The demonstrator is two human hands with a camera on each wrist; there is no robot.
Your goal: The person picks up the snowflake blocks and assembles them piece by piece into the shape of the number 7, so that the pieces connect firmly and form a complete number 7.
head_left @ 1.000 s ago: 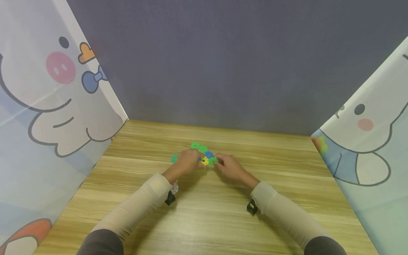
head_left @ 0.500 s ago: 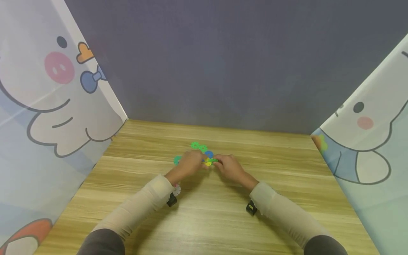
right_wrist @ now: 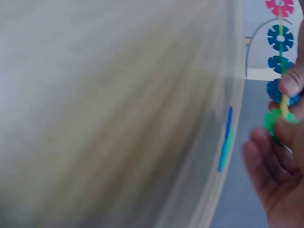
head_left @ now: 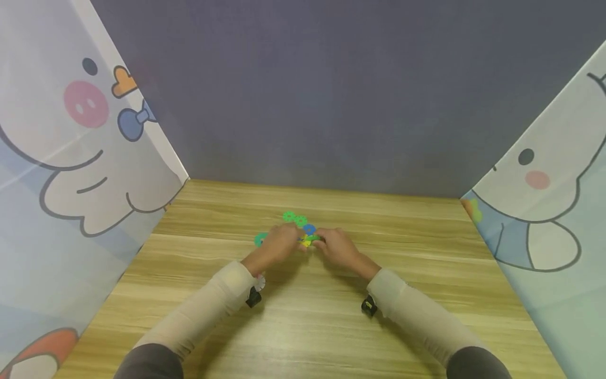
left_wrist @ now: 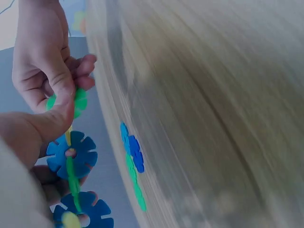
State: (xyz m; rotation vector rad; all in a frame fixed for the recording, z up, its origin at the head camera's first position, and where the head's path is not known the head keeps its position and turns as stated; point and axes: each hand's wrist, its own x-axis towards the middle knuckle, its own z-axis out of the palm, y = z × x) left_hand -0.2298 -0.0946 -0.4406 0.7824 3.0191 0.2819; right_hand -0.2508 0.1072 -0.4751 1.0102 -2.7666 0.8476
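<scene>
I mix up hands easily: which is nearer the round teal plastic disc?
Left: the left hand is beside the teal disc; the right hand is farther off, past the left.

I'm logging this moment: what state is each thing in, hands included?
Disc chain: slotted together, held up.
Left hand: grips the disc chain.
Held green disc: off the table, attachment unclear.
Right hand: pinches the held green disc.
Two green discs: flat on the table.
Two blue discs: likewise flat.
</scene>
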